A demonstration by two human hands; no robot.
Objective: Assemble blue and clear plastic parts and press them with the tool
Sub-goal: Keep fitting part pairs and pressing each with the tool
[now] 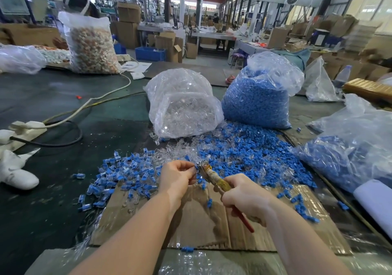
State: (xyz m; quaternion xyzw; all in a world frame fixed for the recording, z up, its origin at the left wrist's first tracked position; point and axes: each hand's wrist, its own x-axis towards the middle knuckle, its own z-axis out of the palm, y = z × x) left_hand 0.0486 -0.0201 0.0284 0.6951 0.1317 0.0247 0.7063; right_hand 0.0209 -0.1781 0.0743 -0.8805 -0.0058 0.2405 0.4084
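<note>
My right hand (244,198) grips the tool (214,178), a pair of pliers with taped, yellowed handles and a red tip poking out below my palm; its nose points toward ten o'clock. My left hand (177,174) meets that nose, fingers (186,167) curled narrow and pinching something small right at the tool's tip; the piece itself is too hidden to name. Both hands hover above a flattened cardboard sheet (201,221) lying on the dark bench (53,109).

At ten o'clock from my hands lies a scatter of assembled pieces (118,175), blue inside clear. At one o'clock spreads the heap of loose blue parts (250,153), with loose clear parts (180,150) mixed in at twelve. Beyond them stand two plastic bags just beside each other: the bag of clear parts (182,102) at twelve, the bag of blue parts (258,96) at one. A white power strip (25,127) with its cable sits far out at nine o'clock.
</note>
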